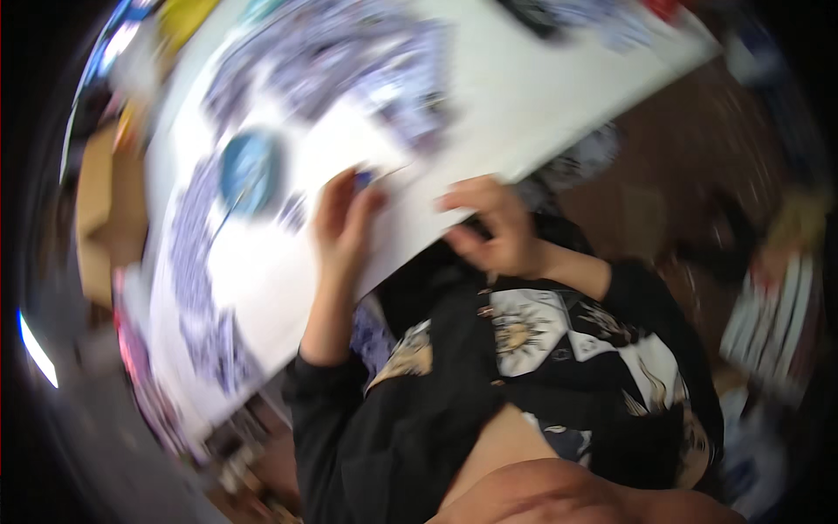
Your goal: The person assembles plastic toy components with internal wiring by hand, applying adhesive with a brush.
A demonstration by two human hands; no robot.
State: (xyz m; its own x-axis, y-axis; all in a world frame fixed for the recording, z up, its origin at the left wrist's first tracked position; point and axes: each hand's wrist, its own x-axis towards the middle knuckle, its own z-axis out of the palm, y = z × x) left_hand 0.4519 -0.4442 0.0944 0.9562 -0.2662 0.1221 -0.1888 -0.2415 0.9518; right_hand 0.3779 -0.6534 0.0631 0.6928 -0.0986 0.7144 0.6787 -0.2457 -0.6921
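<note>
My left hand (pixel 343 218) is over the white table, its thumb and fingers closed around a small blue piece (pixel 363 180). A thin, pale strand seems to run off to the right from that piece, too blurred to name. Near the table's edge, my right hand (pixel 499 225) is held with thumb and forefinger apart, and nothing shows between them. Left of my left hand sits a round blue dish (pixel 249 173) with a thin stick-like thing lying across it. A small purple-white patterned piece (pixel 293 212) lies between the dish and my hand.
Purple-white patterned pieces (pixel 323 52) spread over the far part of the white table (pixel 524 105), and a row of similar pieces (pixel 196 253) lines its left side. A dark object (pixel 531 16) lies at the back. Beyond the left edge stands a cardboard box (pixel 112 214).
</note>
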